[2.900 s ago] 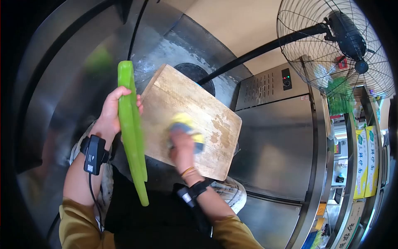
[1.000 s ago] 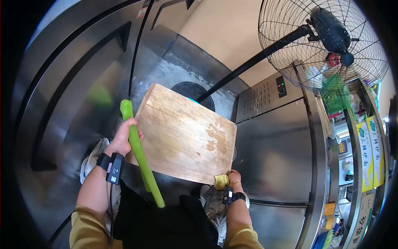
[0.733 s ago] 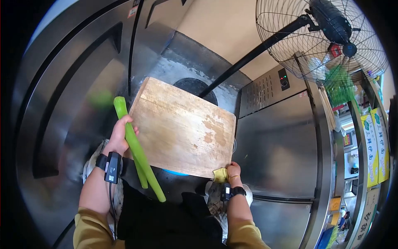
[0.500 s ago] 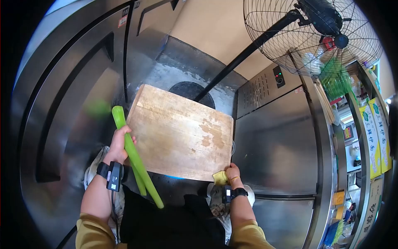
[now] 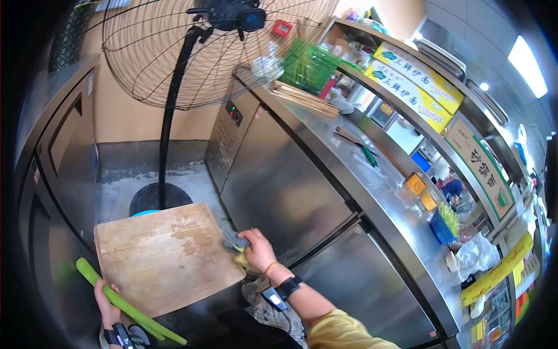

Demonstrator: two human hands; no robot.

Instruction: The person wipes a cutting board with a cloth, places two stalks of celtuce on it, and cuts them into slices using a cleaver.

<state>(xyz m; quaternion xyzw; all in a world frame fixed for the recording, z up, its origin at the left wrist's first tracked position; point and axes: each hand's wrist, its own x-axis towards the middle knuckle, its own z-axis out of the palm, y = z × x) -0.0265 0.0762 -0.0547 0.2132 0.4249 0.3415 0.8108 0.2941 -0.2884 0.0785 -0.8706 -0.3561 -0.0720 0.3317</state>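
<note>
My left hand (image 5: 106, 302) is closed around long green celery-like stalks (image 5: 120, 303), which slant across the lower left corner of a worn wooden cutting board (image 5: 154, 256). At the board's right edge, my right hand (image 5: 257, 249) has its fingers curled. A greyish object (image 5: 233, 239) and a yellow, cloth-like piece (image 5: 240, 260) show beside and below those fingers. What exactly the right hand grips is too small and partly hidden to tell. Pale worn patches mark the board's upper right part.
Behind the board stands a large black floor fan (image 5: 164, 134). Steel cabinets (image 5: 285, 186) run along the right, their counter (image 5: 372, 186) holding wooden sticks (image 5: 305, 98), green-handled scissors (image 5: 368, 152) and a blue basket of greens (image 5: 444, 224). Another steel cabinet (image 5: 61, 145) is at left.
The view has swung right and up, showing more counter. My right hand has shifted from the board's lower right corner up along its right edge. The left hand still holds the stalks.
</note>
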